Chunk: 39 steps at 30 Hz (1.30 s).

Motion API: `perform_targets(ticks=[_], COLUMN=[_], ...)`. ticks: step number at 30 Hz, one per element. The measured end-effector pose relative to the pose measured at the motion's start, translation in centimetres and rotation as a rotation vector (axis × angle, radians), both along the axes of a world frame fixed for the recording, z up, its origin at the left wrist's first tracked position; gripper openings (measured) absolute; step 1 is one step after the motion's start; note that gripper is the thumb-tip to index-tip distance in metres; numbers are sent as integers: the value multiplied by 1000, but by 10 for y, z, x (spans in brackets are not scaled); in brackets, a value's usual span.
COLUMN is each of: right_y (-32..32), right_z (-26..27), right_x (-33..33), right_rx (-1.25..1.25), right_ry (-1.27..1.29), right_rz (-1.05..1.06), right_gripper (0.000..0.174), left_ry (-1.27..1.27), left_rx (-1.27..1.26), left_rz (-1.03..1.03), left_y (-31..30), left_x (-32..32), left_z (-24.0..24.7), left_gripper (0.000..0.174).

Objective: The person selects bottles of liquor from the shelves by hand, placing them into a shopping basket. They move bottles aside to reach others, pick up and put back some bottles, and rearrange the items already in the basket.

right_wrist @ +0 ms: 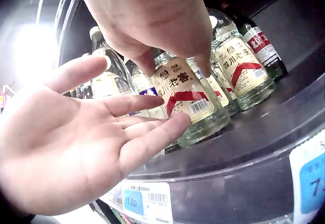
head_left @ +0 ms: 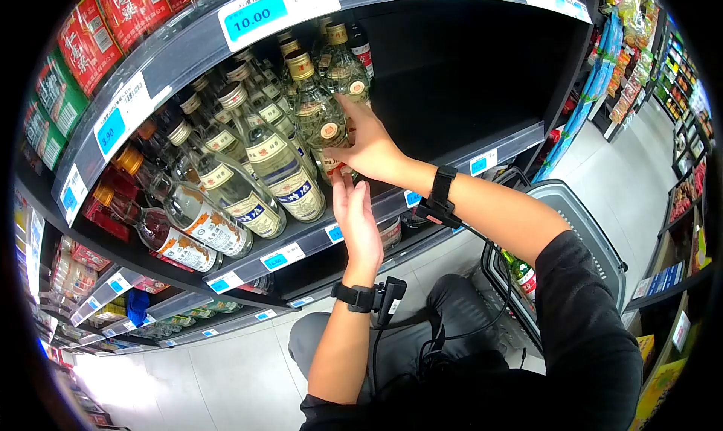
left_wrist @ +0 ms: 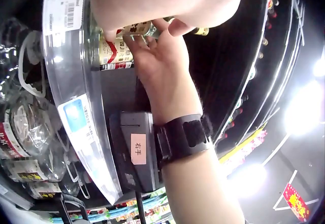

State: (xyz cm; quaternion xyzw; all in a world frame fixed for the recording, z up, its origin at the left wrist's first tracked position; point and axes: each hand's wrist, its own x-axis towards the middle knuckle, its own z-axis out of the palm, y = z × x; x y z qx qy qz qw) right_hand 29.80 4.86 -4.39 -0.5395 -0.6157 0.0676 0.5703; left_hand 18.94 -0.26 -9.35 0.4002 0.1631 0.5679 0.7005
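Observation:
A clear glass liquor bottle (right_wrist: pixel 187 93) with a cream and red label stands at the shelf front; its gold cap shows in the head view. From above, my right hand (head_left: pixel 367 141) grips this bottle, thumb and fingers on opposite sides of it. My left hand (right_wrist: pixel 76 142) is palm up with its fingers extended, the fingertips right at the label's lower part. Just right of the gripped bottle is a matching bottle (right_wrist: pixel 244 71), and beyond it a dark bottle (right_wrist: pixel 261 48) with a red and white label.
Rows of clear bottles (head_left: pixel 267 164) with blue and cream labels stand close on the left. A price-tagged shelf edge (head_left: pixel 248 21) overhangs the bottles. Below right, a grey basket (head_left: pixel 584 220) holds a green bottle (head_left: pixel 521 277). Red boxes (head_left: pixel 90 43) line the upper shelf.

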Motion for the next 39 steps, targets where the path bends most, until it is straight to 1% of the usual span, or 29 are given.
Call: perform_targets(ticks=[1, 4, 5, 7, 11, 14, 17, 19, 20, 22, 28, 34, 39], right_y=[-2, -1, 0, 1, -1, 3, 2, 6, 5, 1, 0, -3, -1], right_z=[1, 1, 1, 0, 1, -2, -2, -4, -5, 0, 0, 2, 4], right_x=[-1, -3, -3, -3, -5, -4, -4, -4, -3, -6, -9, -7, -8], right_rx=[-32, -26, -24, 13, -2, 30, -32, 60, 59, -30, 19, 2, -4], right_ry=[-15, -40, -41, 56, 66, 69, 45, -32, -32, 18, 11, 44, 35], right_rz=[-24, -54, -54, 28, 22, 30, 14, -29, -29, -25, -33, 4, -11], right_gripper=[89, 90, 90, 88, 89, 90, 90, 90, 90, 90, 91, 90, 89], left_ry=[-3, -11, -12, -26, -30, -36, -34, -50, -50, -44, -33, -45, -38], left_rx=[-1, 11, 13, 7, 15, 31, 20, 37, 36, 52, 59, 49, 44], left_rz=[1, 12, 12, 26, 44, 63, 77, 76, 76, 85, 102, 91, 88], left_y=[0, 3, 2, 1, 4, 2, 0, 2, 2, 3, 1, 2, 3], left_x=[1, 2, 3, 3, 4, 5, 6, 7, 7, 8, 8, 8, 9], left_z=[0, -2, -2, 0, -3, -2, -1, -3, -3, -3, 1, 1, -2], left_gripper=[59, 58, 58, 57, 55, 55, 56, 57, 57, 56, 56, 54, 52])
